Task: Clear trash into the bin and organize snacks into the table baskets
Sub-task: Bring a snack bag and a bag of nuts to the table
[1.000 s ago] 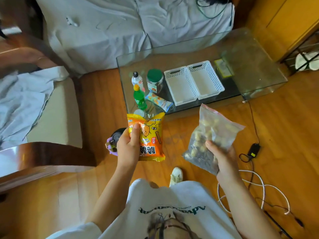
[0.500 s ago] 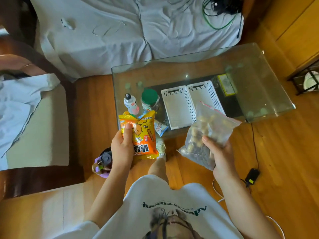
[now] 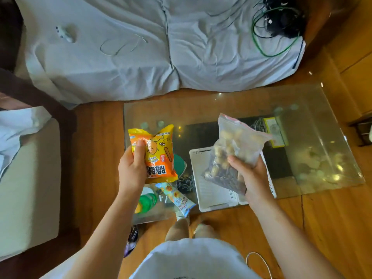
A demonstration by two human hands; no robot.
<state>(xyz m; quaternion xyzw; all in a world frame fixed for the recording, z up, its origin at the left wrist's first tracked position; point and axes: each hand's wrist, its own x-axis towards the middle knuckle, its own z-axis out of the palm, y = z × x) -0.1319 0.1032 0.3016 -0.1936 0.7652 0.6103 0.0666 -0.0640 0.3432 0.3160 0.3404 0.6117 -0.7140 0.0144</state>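
Above the glass bench (image 3: 314, 158), I see my left hand (image 3: 131, 170) gripping the orange snack packet (image 3: 159, 158); my right hand (image 3: 251, 178) grips the clear zip bag (image 3: 235, 146) over the white baskets (image 3: 211, 196).

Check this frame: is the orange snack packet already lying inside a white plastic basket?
No, the left hand holds the orange snack packet up, left of the white plastic basket.

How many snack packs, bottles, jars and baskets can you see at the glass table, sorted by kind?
Snack packs: 3 – orange snack bag in the left hand, clear zip bag of snacks in the right hand, small blue-edged packet.
Green bottles: 1.
Green-lidded jars: 1.
White baskets: 2, side by side.
Total: 7.
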